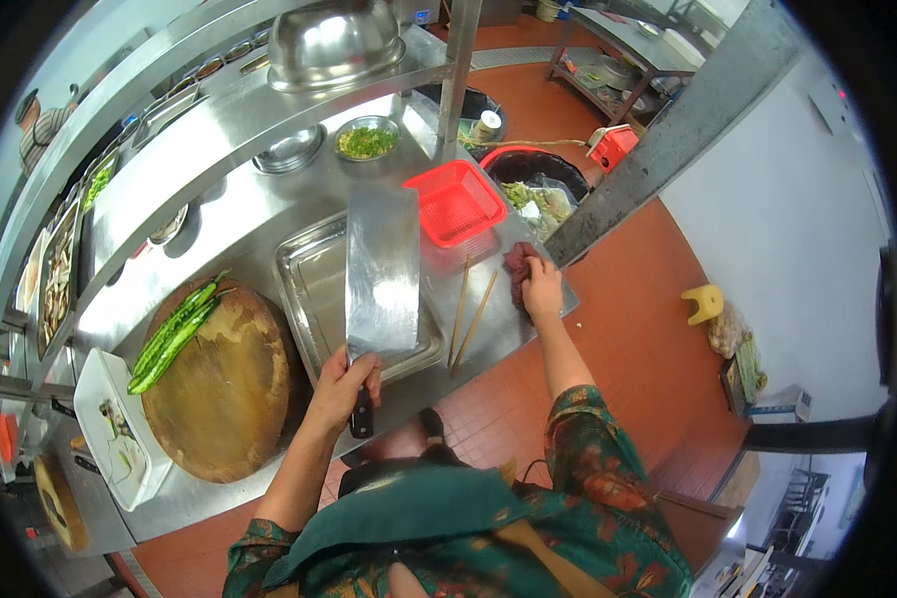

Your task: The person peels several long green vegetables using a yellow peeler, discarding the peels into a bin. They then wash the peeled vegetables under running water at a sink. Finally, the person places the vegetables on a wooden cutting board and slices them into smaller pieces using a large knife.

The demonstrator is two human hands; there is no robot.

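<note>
My left hand (350,381) grips the black handle of a Chinese cleaver (383,269), whose broad steel blade is over a rectangular metal tray (310,299). At the right end of the steel table, my right hand (542,288) is on a crumpled dark red cloth (519,263), its fingers closed around part of it. A pair of wooden chopsticks (473,323) lies between the tray and the cloth. Left of the tray, long green cucumbers (172,336) rest on a thick round wooden chopping block (228,396).
A red plastic basket (460,202) stands behind the chopsticks. Beyond are a bowl of chopped greens (366,142) and a steel shelf post (460,82). A white tub (123,433) sits left of the block. A lined waste bin (538,187) is past the table's far right corner.
</note>
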